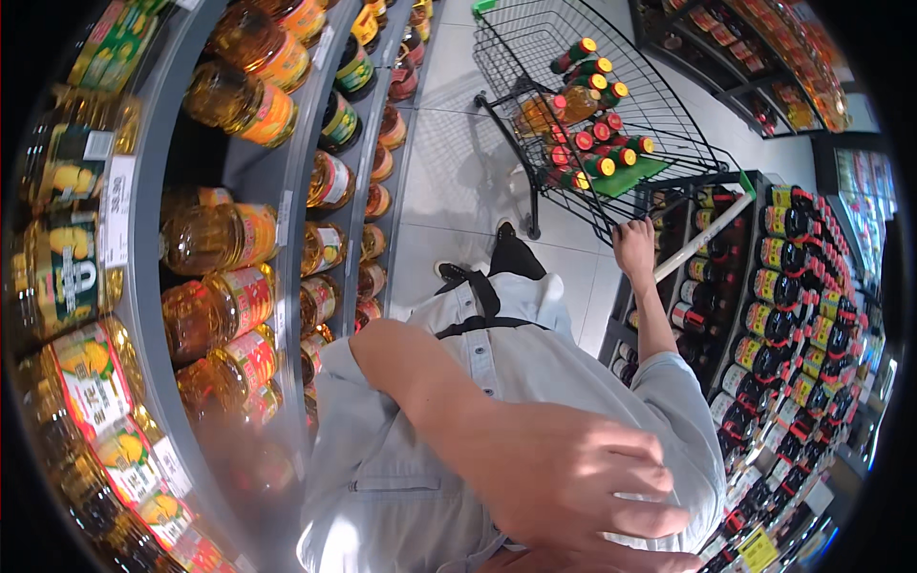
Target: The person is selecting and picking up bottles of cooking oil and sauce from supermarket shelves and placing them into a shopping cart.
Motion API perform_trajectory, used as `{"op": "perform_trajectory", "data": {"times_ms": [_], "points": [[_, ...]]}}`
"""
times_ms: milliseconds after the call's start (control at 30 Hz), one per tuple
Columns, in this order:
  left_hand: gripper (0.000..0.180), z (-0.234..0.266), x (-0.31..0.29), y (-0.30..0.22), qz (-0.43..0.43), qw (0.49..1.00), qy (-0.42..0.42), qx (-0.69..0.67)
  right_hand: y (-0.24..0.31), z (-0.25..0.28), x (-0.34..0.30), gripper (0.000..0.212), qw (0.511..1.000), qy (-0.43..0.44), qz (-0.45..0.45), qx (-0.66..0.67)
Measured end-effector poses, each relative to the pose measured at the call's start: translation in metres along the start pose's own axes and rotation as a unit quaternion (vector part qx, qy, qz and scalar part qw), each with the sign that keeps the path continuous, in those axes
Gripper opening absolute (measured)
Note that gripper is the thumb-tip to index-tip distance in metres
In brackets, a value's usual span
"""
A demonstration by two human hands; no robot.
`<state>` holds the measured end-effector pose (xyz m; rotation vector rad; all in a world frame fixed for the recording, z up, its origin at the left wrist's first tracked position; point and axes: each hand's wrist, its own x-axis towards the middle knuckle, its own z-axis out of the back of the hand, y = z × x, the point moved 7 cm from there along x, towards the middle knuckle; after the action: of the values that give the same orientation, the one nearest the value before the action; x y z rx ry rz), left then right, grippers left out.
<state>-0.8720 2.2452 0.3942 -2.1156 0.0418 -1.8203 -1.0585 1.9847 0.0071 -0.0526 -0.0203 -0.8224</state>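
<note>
My left arm crosses in front of my chest, and my left hand [592, 468] is raised close to the camera. Its fingers are loosely bent and spread, with nothing seen in them. My right hand [634, 250] reaches out to the shopping cart [688, 119], its fingers closed over the black wire edge near the pale handle bar [705, 234]. Inside the cart, several dark bottles with red and yellow caps [597, 164] stand close together. Bottles of golden oil [535, 115] are among them. A green panel [635, 178] shows beside the bottles.
On my left, shelves carry large golden oil bottles [229, 310] and smaller jars [342, 122]. Dark sauce bottles [764, 353] fill a rack on my right, close to the cart handle. Grey floor tiles [430, 191] lie between shelf and cart. More stocked shelves [755, 53] stand beyond.
</note>
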Motion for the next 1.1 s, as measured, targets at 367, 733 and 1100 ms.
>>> {"op": "perform_trajectory", "data": {"times_ms": [367,733,1100], "points": [[0.042,0.064,-0.05,0.114,0.353,0.898,0.241,-0.102,0.016,0.025,0.005,0.032,0.977,-0.066,-0.11,0.168],[0.049,0.164,-0.348,0.151,0.827,0.517,0.069,0.207,0.004,-0.21,0.205,0.084,0.738,0.091,-0.347,0.572],[0.049,0.151,-0.345,0.176,0.843,0.448,-0.05,0.293,0.026,-0.283,0.275,0.088,0.665,-0.016,-0.508,0.548]]}}
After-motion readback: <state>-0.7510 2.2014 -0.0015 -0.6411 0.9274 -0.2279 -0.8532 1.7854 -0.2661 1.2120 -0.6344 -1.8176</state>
